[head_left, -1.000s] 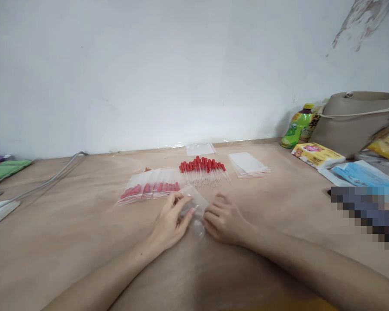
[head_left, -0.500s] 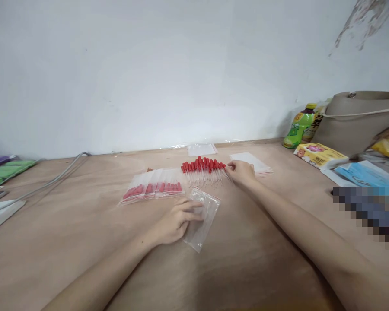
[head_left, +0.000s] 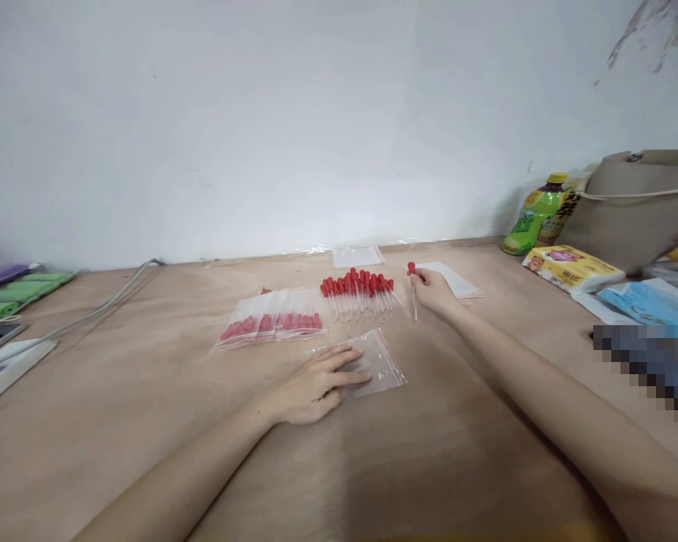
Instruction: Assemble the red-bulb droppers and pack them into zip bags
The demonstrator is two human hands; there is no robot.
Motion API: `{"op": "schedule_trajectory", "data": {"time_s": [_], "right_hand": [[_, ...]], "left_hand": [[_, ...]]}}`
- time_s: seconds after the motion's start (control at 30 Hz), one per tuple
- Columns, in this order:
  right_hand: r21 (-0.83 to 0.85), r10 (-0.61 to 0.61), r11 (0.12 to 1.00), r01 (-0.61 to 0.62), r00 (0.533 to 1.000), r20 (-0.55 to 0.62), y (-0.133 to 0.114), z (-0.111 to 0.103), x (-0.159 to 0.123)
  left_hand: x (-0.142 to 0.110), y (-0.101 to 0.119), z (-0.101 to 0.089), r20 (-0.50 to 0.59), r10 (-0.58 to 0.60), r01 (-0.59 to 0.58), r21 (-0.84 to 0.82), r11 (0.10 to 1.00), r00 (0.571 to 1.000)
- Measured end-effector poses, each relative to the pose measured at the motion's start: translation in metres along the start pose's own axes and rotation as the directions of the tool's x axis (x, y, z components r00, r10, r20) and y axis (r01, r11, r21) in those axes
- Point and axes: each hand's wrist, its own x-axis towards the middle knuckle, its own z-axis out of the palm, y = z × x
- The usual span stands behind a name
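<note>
My left hand (head_left: 325,382) lies with its fingers stretched out on a clear zip bag (head_left: 385,369), whose red-lined zip edge points right. Between the fingertips of my right hand (head_left: 432,290) is a dropper with a red bulb (head_left: 411,268) on top and a thin clear stem hanging down. Just left of it, a pile of red-bulbed droppers (head_left: 357,284) lies on the table, bulbs toward the wall. Several zip bags with red-bulbed droppers inside (head_left: 276,320) overlap in a row to the left of the pile.
Behind my right hand is a stack of flat zip bags (head_left: 452,278); another flat bag (head_left: 357,257) lies by the wall. At right stand a green bottle (head_left: 534,214), a yellow tissue pack (head_left: 570,267) and a grey bag (head_left: 627,211). A grey cable (head_left: 107,305) crosses the left side.
My right hand left the zip bag, reached to the pile's right end and lifted a dropper. Under my left hand, the bag has turned so its zip edge faces right.
</note>
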Motion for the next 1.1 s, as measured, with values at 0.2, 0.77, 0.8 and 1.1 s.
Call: {"op": "schedule_trajectory", "data": {"time_s": [0.2,0.77,0.8,1.1], "right_hand": [[0.806,0.076,0.556,-0.201,0.978,0.192,0.008,0.001,-0.064],[0.803,-0.002,0.542,-0.247,0.956,0.295,0.012,0.011,-0.093],[0.787,-0.015,0.560,-0.260,0.946,0.323,0.014,0.010,-0.092],[0.352,-0.317,0.924,0.149,0.813,0.488,0.025,-0.007,-0.080]], "left_hand": [[0.001,-0.001,0.006,-0.070,-0.031,0.029,-0.031,0.999,0.997],[0.002,0.000,0.005,-0.076,-0.057,0.052,-0.060,0.997,0.995],[0.002,0.000,0.004,-0.079,-0.072,0.067,-0.071,0.995,0.994],[0.009,0.001,0.008,-0.162,-0.143,0.128,-0.100,0.987,0.976]]}}
